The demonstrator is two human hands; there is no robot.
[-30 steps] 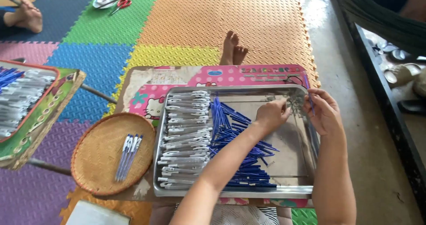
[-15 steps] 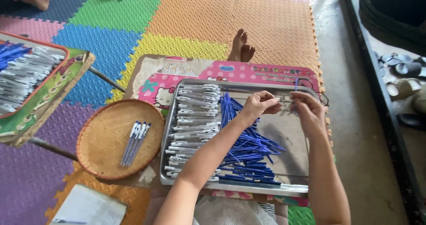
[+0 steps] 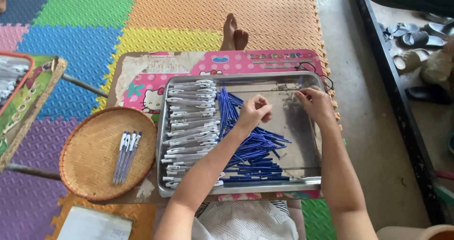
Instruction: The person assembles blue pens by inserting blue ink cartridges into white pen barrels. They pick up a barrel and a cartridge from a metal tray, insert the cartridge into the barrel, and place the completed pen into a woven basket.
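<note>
Fingers of left hand [image 3: 254,111] pinched, maybe on small part, can't tell; right hand [image 3: 316,105] curled likewise. Both over steel tray [image 3: 309,171] centre frame, blue refills [image 3: 255,148] beneath. Assembly step; next needs alignment.

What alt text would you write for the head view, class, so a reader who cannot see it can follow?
Two bare hands, left hand and right hand, meet above a metal tray holding white pen barrels and blue refills. A round woven basket beside it holds a few assembled pens, all above colourful foam mats.
</note>
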